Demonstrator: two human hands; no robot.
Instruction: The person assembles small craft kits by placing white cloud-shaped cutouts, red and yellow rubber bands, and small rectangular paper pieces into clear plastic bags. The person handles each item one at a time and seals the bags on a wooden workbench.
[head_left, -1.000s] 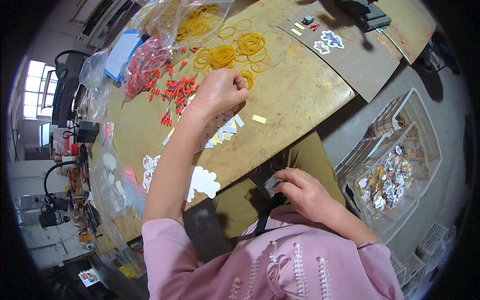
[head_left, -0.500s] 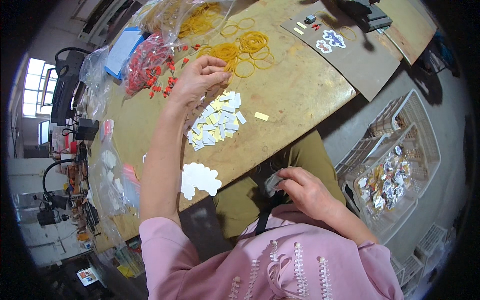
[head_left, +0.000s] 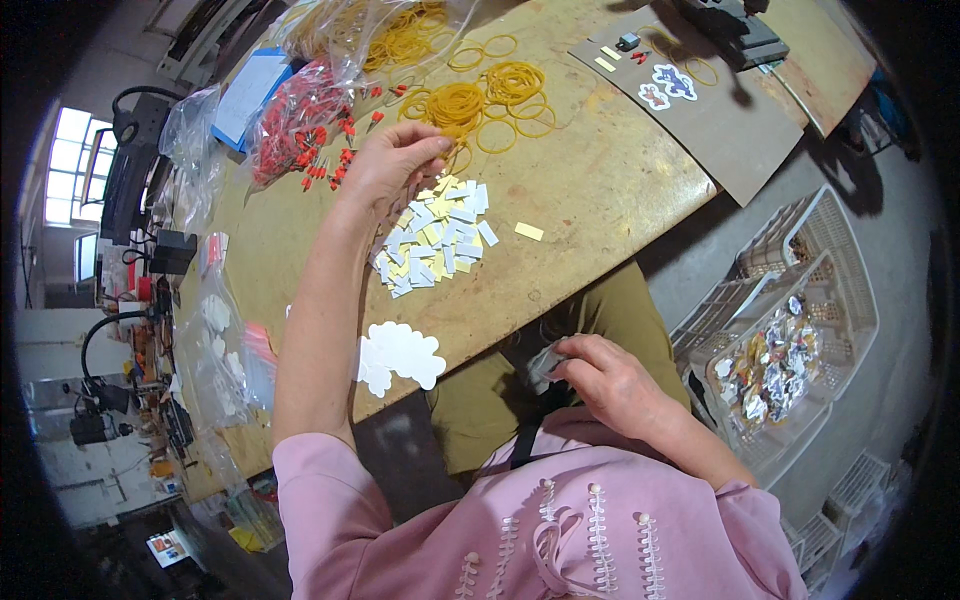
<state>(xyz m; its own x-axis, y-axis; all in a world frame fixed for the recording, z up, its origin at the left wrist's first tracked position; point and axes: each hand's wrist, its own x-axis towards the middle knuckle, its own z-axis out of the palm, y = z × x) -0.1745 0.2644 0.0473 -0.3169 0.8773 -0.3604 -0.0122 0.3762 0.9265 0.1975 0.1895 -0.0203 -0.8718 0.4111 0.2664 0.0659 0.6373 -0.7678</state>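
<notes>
Thumb and forefinger of my left hand (head_left: pixel 402 165) are closed in a pinch at the near edge of the yellow rubber bands (head_left: pixel 452 108). A single rubber band (head_left: pixel 462 158) loops out from the fingertips. Just below that hand lies a heap of small white and yellow cards (head_left: pixel 432 240). My right hand (head_left: pixel 615 378) is over my lap, its fingers closed on a small clear plastic bag (head_left: pixel 542 368); its contents cannot be made out. White scalloped cut-outs (head_left: pixel 400 356) sit at the table's near edge, beside my left forearm.
Red-tipped parts (head_left: pixel 312 160) spill from a clear bag, near a blue-edged tray (head_left: pixel 250 95). A grey board (head_left: pixel 690 110) with sample pieces lies at the far right. One yellow card (head_left: pixel 529 231) lies alone. On the floor at right, plastic baskets (head_left: pixel 850 290) hold shiny packets (head_left: pixel 775 360).
My left hand has drawn slightly back from the rubber band pile, with one band at its fingertips. My right hand stays at my lap with the bag.
</notes>
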